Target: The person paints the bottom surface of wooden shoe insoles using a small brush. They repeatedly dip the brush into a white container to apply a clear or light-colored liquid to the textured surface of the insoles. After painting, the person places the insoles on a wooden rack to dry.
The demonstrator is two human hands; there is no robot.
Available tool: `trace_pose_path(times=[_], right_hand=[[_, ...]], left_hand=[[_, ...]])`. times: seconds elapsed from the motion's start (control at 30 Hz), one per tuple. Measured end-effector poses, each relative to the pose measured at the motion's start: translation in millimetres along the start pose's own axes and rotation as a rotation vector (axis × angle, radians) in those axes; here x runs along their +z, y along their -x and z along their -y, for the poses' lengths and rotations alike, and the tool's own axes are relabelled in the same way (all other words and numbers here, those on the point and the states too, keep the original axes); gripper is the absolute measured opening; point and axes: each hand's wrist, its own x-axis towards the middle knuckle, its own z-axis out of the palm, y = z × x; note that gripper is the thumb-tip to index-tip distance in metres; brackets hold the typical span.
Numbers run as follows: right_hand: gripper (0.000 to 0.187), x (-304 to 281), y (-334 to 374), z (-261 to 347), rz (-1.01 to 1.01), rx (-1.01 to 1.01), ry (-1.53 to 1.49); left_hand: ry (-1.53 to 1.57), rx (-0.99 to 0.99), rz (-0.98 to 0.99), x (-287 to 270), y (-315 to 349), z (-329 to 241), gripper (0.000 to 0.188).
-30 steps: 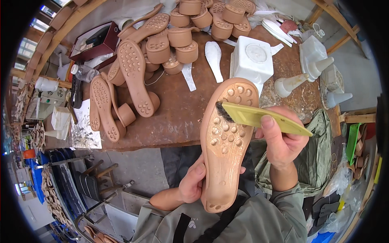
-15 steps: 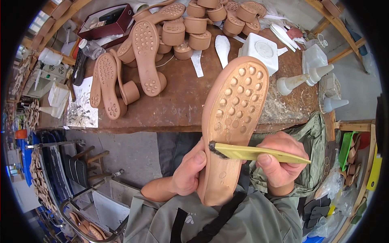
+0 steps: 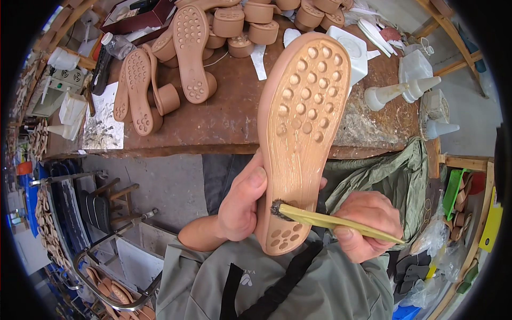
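Observation:
My left hand (image 3: 244,198) is wrapped around the middle of a tan shoe sole (image 3: 301,154), its dimpled face turned up toward me and its broad end pointing away. Between the fingers and thumb of my right hand (image 3: 372,224) is a flat yellow-handled brush (image 3: 336,220), slanting across the sole. Its dark bristles (image 3: 278,209) touch the sole's left side, just above the round pits of the near end. Wet-looking gloss covers the dimples and the middle. My left fingers are mostly hidden behind the sole.
Behind the sole is a brown worktable (image 3: 229,125) with several heeled soles (image 3: 192,58) piled at its back left. White bottles with cone nozzles (image 3: 381,97) and a white container (image 3: 352,56) stand right. Green cloth (image 3: 394,176) hangs at the front edge. A metal-framed cart (image 3: 120,261) is lower left.
The brush has moved down the sole toward its near end. Both hands and the sole have shifted slightly, and more of the near-end pits show.

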Motion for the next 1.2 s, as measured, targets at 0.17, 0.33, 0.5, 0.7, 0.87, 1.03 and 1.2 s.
trace_pose_path(times=[0.17, 0.33, 0.5, 0.7, 0.87, 1.03, 1.2], right_hand=[[0.021, 4, 7, 8, 0.028, -0.055, 0.017], [0.024, 8, 12, 13, 0.075, -0.106, 0.033], [0.024, 2, 7, 18, 0.214, -0.091, 0.001], [0.019, -4, -21, 8, 0.13, -0.041, 0.071], [0.021, 2, -18, 17, 0.223, -0.072, 0.051], [0.027, 6, -11, 16, 0.232, -0.131, 0.021], [0.024, 2, -15, 13, 0.322, -0.153, -0.022]], left_hand=[[0.0, 0.049, -0.041, 3, -4, 0, 0.061], [0.019, 0.05, -0.096, 1, -5, -1, 0.058], [0.014, 0.008, -0.216, 5, -6, -2, 0.059], [0.112, -0.077, -0.228, 7, -7, -2, 0.058], [0.172, -0.059, -0.238, 3, -8, -3, 0.056], [0.225, -0.05, -0.217, -1, -11, 1, 0.054], [0.276, -0.151, -0.127, -8, -10, 2, 0.053]])
